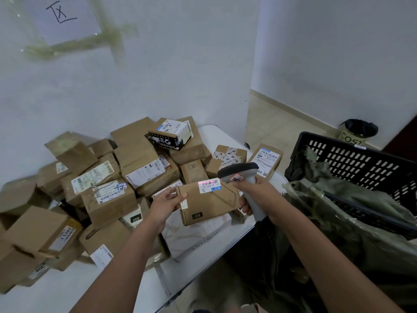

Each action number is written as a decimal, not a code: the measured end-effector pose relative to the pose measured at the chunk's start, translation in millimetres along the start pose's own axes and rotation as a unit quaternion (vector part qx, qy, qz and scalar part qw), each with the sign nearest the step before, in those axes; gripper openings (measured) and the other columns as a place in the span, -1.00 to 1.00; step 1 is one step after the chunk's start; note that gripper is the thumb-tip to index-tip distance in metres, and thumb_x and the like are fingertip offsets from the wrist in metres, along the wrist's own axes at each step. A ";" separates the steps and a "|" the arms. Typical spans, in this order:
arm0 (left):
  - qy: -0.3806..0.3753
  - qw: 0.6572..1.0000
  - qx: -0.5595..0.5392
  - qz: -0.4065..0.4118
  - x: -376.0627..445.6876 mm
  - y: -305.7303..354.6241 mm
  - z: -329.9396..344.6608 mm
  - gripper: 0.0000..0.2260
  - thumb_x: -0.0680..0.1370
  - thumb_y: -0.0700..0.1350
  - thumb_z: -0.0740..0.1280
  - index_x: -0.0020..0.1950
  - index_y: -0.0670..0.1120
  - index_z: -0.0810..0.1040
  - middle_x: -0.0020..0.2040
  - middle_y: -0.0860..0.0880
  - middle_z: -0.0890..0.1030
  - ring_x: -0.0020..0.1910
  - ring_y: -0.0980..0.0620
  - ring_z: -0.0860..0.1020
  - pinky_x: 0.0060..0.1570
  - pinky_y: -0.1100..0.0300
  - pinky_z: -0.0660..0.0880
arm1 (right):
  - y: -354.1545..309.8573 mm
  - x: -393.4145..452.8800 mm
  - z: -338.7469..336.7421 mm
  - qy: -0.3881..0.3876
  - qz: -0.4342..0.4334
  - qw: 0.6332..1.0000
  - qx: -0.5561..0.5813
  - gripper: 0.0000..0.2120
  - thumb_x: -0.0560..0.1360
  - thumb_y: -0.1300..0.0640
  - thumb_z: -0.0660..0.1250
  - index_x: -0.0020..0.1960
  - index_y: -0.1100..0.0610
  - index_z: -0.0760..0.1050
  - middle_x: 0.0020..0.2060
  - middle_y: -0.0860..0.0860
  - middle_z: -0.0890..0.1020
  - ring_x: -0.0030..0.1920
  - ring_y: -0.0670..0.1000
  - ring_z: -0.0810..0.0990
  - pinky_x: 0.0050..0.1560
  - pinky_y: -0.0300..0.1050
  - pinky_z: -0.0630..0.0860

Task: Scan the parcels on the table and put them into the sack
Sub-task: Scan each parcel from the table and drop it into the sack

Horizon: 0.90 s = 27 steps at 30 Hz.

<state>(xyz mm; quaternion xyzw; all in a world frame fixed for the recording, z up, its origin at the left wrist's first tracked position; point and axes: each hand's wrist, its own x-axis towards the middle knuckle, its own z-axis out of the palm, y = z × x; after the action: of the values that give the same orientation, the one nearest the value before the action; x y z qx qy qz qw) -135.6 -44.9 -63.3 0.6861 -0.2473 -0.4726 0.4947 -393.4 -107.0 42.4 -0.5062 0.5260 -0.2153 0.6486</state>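
The parcel (209,203) is a flat brown cardboard box, tilted up off the table (216,132) and held in front of me, just above a white packet (194,236) that lies near the table's edge. Its top face carries a small white barcode label (209,183) near the far edge, with a little blue sticker beside it, and a red scan line glows across the bars. A faint line drawing runs over the cardboard, and a small dark square mark sits near the close edge. A second narrow label wraps the left side.

My left hand (165,205) grips the parcel's left edge, thumb on top and fingers curled beneath. My right hand (255,195) is wrapped tight round the grey handle of the scanner (241,175), whose dark head points down at the label from just beside the parcel's far right corner.

Behind and to the left, a heap of brown boxes (108,177) covers most of the table, many with white shipping labels; one black-and-white printed box (170,137) sits on top at the back. To my right, a grey-green sack (352,222) hangs open, draped inside a black slotted crate (361,163). Farther off on the tiled floor stands a small bin (358,132) with a black liner, against the white wall.
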 end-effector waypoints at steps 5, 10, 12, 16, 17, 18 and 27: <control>-0.003 1.000 0.007 0.000 3.2 1.4 1.0 -0.73 0.51 -0.17 0.47 0.20 -0.10 0.61 0.02 -0.11 0.71 -0.05 -0.02 0.65 0.04 0.15 0.55 | -0.7 2.0 -2.0 -0.002 0.002 1.000 -0.011 -0.79 0.54 0.05 0.36 -0.11 0.21 0.53 -0.44 0.12 0.56 -0.48 0.06 0.50 -0.46 -0.17 0.45; 0.000 1.000 0.009 -0.008 6.3 2.9 2.2 -0.72 0.50 -0.15 0.47 0.21 -0.09 0.60 0.00 -0.10 0.72 -0.07 -0.02 0.64 0.08 0.11 0.55 | -2.5 4.6 -3.4 -0.002 -0.001 1.000 -0.012 -0.78 0.55 0.05 0.36 -0.15 0.20 0.52 -0.44 0.12 0.55 -0.48 0.06 0.49 -0.47 -0.18 0.45; 0.001 1.000 0.006 -0.010 6.3 4.3 3.4 -0.72 0.50 -0.16 0.47 0.21 -0.09 0.60 -0.02 -0.08 0.72 -0.06 -0.03 0.65 0.09 0.10 0.55 | -2.5 5.6 -4.2 -0.001 -0.003 1.000 -0.017 -0.77 0.54 0.04 0.36 -0.14 0.20 0.52 -0.44 0.11 0.56 -0.48 0.05 0.50 -0.47 -0.19 0.45; 0.006 1.000 0.006 -0.012 5.2 6.8 5.1 -0.72 0.50 -0.16 0.48 0.20 -0.09 0.59 -0.02 -0.06 0.72 -0.05 -0.02 0.66 0.06 0.13 0.56 | 0.8 9.2 -6.6 0.005 0.000 1.000 0.007 -0.80 0.54 0.07 0.37 -0.09 0.22 0.51 -0.45 0.12 0.55 -0.50 0.05 0.49 -0.49 -0.21 0.44; 0.002 1.000 0.010 -0.014 4.3 7.2 4.8 -0.71 0.50 -0.15 0.48 0.21 -0.09 0.59 -0.02 -0.06 0.72 -0.02 -0.04 0.66 0.11 0.09 0.56 | 2.9 10.6 -8.1 0.006 0.004 1.000 0.020 -0.80 0.54 0.08 0.37 -0.07 0.23 0.51 -0.44 0.13 0.55 -0.50 0.05 0.48 -0.50 -0.21 0.44; -0.005 1.000 0.013 -0.017 3.1 7.5 4.6 -0.70 0.49 -0.14 0.49 0.21 -0.09 0.60 -0.01 -0.07 0.72 0.03 -0.08 0.66 0.17 0.04 0.55 | 6.0 12.0 -10.2 0.007 0.011 0.999 0.031 -0.80 0.55 0.08 0.37 -0.06 0.23 0.50 -0.44 0.13 0.55 -0.50 0.05 0.48 -0.49 -0.20 0.44; -0.212 0.959 0.181 -0.057 -29.9 19.8 67.3 -0.76 0.58 -0.17 0.34 0.24 -0.01 0.54 0.06 -0.11 0.63 -0.08 0.00 0.57 -0.20 0.22 0.52 | 87.2 2.7 -80.8 0.116 0.139 0.977 0.118 -0.74 0.54 0.03 0.38 -0.13 0.24 0.55 -0.42 0.12 0.53 -0.48 0.03 0.49 -0.45 -0.16 0.44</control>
<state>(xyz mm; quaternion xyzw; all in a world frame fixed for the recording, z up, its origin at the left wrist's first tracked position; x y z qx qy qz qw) -206.0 -58.4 -37.4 0.6614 -0.3882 -0.5817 0.2710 -487.3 -109.5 -30.6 -0.3202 0.6335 -0.2408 0.6619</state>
